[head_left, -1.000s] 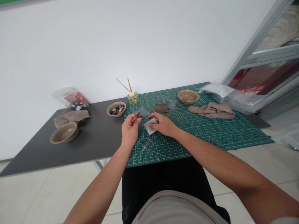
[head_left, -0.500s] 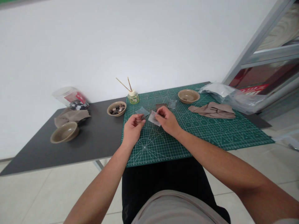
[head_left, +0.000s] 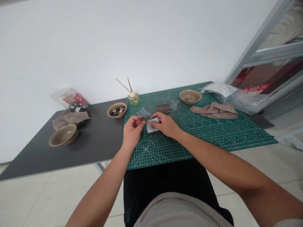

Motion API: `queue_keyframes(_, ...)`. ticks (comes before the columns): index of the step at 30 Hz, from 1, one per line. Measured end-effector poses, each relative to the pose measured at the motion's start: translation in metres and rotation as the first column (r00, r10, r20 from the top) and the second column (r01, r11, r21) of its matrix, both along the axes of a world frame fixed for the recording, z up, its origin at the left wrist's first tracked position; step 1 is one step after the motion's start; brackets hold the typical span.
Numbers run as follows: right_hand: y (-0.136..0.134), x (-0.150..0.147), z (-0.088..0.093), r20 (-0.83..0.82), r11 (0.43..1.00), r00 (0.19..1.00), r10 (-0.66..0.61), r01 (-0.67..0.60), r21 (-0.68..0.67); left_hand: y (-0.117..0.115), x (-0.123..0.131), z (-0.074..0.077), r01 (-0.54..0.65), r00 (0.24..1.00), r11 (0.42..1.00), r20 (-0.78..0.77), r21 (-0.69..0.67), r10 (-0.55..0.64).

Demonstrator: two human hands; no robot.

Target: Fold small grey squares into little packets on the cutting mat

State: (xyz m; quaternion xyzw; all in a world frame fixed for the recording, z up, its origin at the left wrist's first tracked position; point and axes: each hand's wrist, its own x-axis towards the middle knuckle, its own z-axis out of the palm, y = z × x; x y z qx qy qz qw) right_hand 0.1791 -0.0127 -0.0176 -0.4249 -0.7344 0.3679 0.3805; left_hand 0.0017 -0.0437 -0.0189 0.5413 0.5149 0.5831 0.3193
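Note:
Over the green cutting mat (head_left: pixel 208 132), my right hand (head_left: pixel 165 125) pinches a small pale grey square piece (head_left: pixel 151 124), fingers closed on its right side. My left hand (head_left: pixel 132 130) is curled, fingertips pinched together at the piece's left edge; what they hold is too small to name. Just beyond my hands a blue-grey square (head_left: pixel 143 113), a brown square (head_left: pixel 163 108) and a small grey square (head_left: pixel 174 104) lie flat on the mat.
A bowl of dark and light small pieces (head_left: pixel 116 110) and a reed diffuser bottle (head_left: pixel 133 98) stand behind my left hand. Tan bowls (head_left: pixel 190 96) (head_left: pixel 63 135), folded beige cloths (head_left: pixel 214 110) (head_left: pixel 69 118), a clear jar (head_left: pixel 68 98) and plastic bags (head_left: pixel 234 96) lie on the dark table (head_left: pixel 94 142).
My right hand lifted the pale grey piece, then brought it back down toward the mat. My left hand closed in to its left edge.

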Motion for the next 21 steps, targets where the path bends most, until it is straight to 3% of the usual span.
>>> queue_keyframes(6, -0.002, -0.003, 0.002, 0.102, 0.998, 0.994, 0.028, -0.033, 0.045, 0.000, -0.001, -0.001, 0.038, 0.999, 0.999, 0.008, -0.026, -0.038)
queue_keyframes(10, -0.001, -0.001, 0.004, 0.042, 0.966, 0.986, -0.159, 0.146, 0.215, -0.001, 0.000, -0.001, 0.071, 0.997, 0.995, 0.037, -0.077, -0.068)
queue_keyframes(12, -0.001, 0.001, 0.005, -0.013, 0.959, 0.983, -0.181, 0.179, 0.218, -0.002, 0.000, 0.000, 0.065, 0.998, 0.994, 0.007, -0.085, -0.064)
queue_keyframes(16, -0.004, 0.003, 0.008, -0.089, 0.995, 0.996, -0.012, 0.020, 0.093, -0.004, 0.000, 0.003, 0.055, 0.993, 0.998, -0.103, -0.030, -0.058)
queue_keyframes(21, -0.007, 0.001, 0.010, -0.053, 0.988, 0.989, 0.140, -0.136, 0.068, -0.006, 0.001, 0.006, 0.102, 0.981, 0.994, -0.164, -0.030, -0.105)
